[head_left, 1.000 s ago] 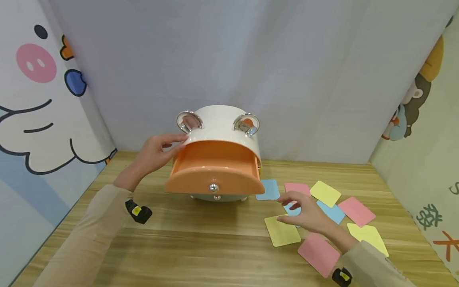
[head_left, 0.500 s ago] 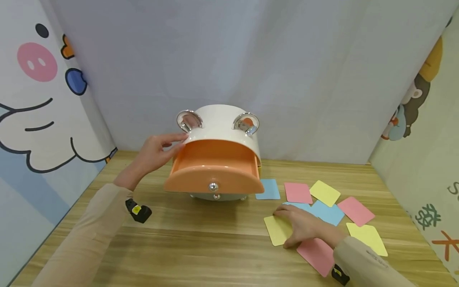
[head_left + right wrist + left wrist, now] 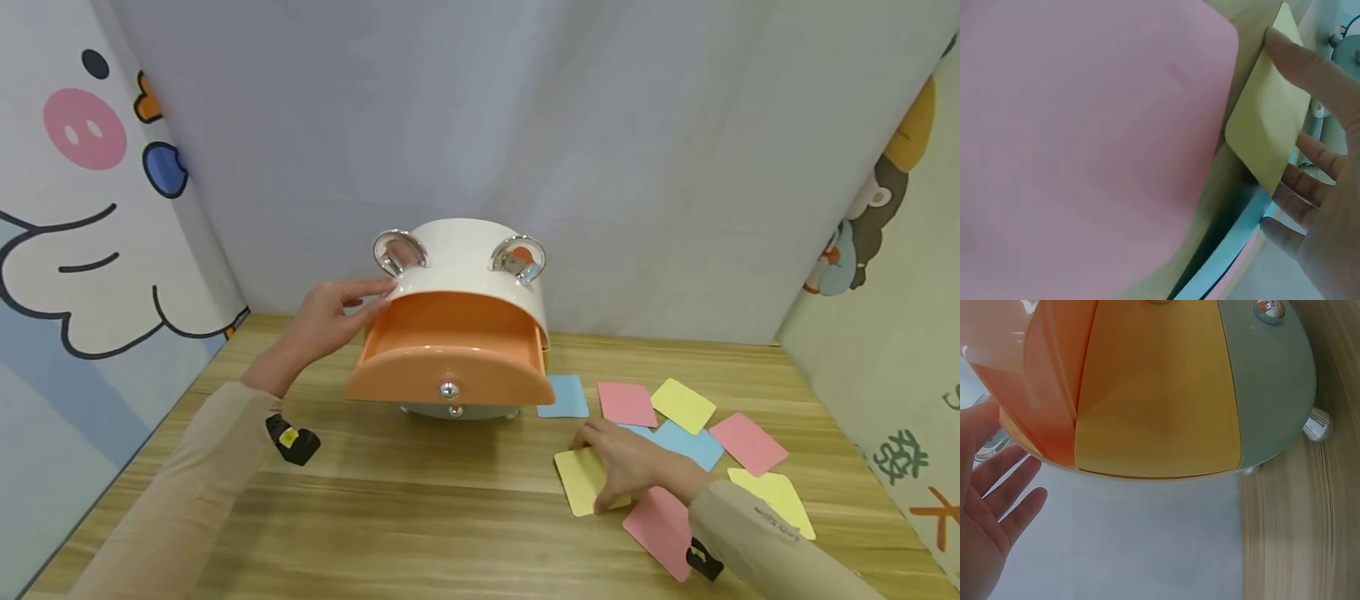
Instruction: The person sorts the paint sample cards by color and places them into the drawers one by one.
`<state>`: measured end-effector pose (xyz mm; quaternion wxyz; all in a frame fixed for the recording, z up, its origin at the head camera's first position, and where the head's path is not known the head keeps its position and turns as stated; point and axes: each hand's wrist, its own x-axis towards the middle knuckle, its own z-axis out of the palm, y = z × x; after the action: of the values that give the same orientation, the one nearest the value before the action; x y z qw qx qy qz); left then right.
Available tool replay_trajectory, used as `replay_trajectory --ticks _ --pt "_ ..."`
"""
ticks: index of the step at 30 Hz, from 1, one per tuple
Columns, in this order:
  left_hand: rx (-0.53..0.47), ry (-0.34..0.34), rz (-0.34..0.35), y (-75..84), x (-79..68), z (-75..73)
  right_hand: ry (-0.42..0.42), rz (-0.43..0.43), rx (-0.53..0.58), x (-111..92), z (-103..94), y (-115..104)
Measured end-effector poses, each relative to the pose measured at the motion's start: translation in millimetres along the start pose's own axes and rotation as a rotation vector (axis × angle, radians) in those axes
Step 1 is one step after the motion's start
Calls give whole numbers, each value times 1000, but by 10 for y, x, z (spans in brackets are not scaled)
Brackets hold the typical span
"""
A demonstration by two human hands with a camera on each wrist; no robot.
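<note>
Yellow card, partly hidden — right hand pinches it; relaxed left hand touches cabinet.

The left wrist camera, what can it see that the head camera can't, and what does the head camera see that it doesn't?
Only the left wrist view shows the broad front of the yellow drawer. Only the head view shows the right hand, the yellow card under it and the pink snout. Both share the left hand and orange drawer.
</note>
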<state>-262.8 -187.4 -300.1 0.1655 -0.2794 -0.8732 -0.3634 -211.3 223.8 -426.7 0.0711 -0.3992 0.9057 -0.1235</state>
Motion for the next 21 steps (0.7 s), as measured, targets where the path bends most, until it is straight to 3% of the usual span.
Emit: replay_trajectory --ticks 7,14,21 --pt "4 7 10 -5 -1 -6 -6 54 36 38 -38 9" --pt "11 -4 -1 7 6 3 -73 103 404 50 -126 121" --pt "15 -1 2 6 6 -2 -146 61 653 -1 -157 262"
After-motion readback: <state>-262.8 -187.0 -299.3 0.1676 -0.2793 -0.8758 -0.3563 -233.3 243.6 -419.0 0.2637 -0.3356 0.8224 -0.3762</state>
